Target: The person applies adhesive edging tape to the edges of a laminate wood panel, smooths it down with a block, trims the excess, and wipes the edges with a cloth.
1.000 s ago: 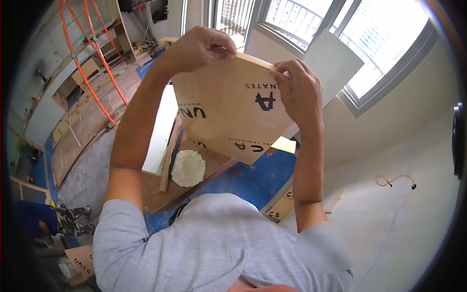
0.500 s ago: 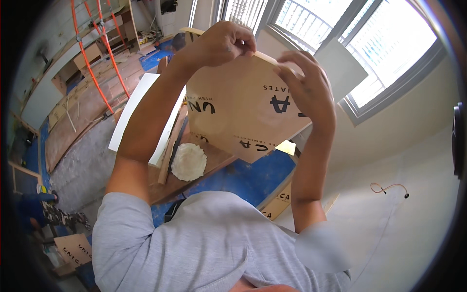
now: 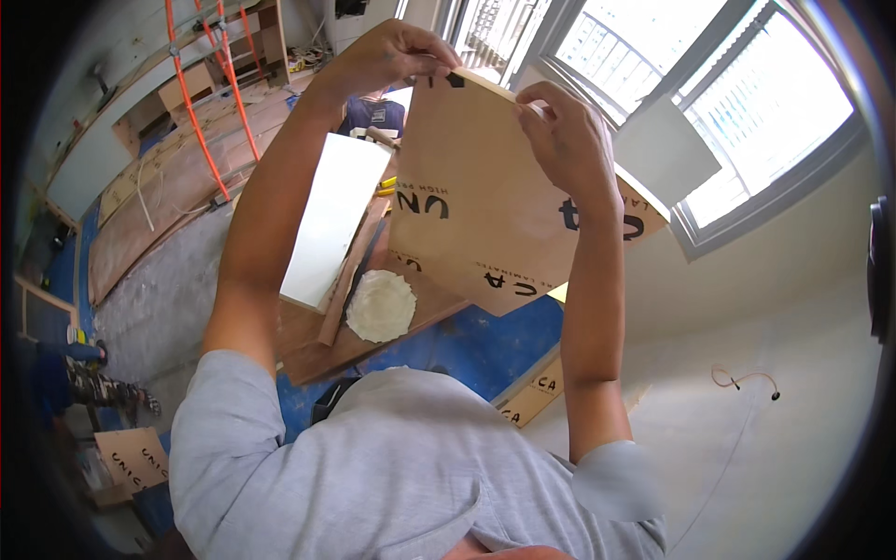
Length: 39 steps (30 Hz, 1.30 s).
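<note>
While both hands' fingers point(image 3: 536, 114) clamp a tan panel point(image 3: 485, 205), a pale disc point(image 3: 381, 306) lies on the brown counter point(image 3: 308, 358), windows point(image 3: 765, 89) beyond.

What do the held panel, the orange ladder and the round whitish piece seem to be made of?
Held panel: probably wood-based, with a smooth printed tan face and pale edge. Orange ladder: perhaps fibreglass or painted metal; its even colour leaves that open. Round whitish piece: maybe plastic or dried filler; matte, with an uneven rim.

Your brown tabletop point(image 3: 437, 306) carries a ragged whitish round thing point(image 3: 381, 306), wooden strip point(image 3: 338, 313) and dark strip point(image 3: 364, 269) alongside.
</note>
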### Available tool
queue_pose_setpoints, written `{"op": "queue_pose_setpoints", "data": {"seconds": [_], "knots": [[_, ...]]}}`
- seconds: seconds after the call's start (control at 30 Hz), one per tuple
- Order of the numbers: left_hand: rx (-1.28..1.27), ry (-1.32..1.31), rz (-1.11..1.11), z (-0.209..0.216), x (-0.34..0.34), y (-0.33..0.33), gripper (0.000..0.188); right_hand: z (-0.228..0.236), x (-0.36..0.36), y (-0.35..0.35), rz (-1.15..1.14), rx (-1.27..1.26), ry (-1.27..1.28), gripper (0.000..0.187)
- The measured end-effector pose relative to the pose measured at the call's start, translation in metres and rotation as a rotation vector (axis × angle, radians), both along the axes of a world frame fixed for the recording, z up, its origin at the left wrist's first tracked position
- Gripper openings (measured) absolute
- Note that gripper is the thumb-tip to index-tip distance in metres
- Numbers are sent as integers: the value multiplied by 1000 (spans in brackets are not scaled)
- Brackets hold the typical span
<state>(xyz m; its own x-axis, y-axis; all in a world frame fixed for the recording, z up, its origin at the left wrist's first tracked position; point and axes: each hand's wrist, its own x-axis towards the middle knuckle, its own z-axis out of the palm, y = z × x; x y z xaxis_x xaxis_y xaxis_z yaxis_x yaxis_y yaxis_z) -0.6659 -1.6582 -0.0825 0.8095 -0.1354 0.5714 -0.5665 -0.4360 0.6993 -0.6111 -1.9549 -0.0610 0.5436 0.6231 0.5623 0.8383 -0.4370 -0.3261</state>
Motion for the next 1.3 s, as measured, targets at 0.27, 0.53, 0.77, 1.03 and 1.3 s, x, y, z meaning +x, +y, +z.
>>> {"op": "queue_pose_setpoints", "data": {"seconds": [0.27,0.53,0.77,1.03,1.3], "knots": [[33,73,-11,9,-6,11,11,-13,-10,54,11,44,-85,14],[-266,35,-184,-27,-1,34,44,-4,-9,66,45,-24,-59,17],[-463,-22,-168,-44,-17,30,32,5,-26,112,47,-35,5,16],[-406,-133,-175,-49,-6,36,18,-2,-35,117,14,-5,-55,15],[-822,-89,-245,-70,-3,5,60,-1,-36,118,-87,18,-14,14]]}}
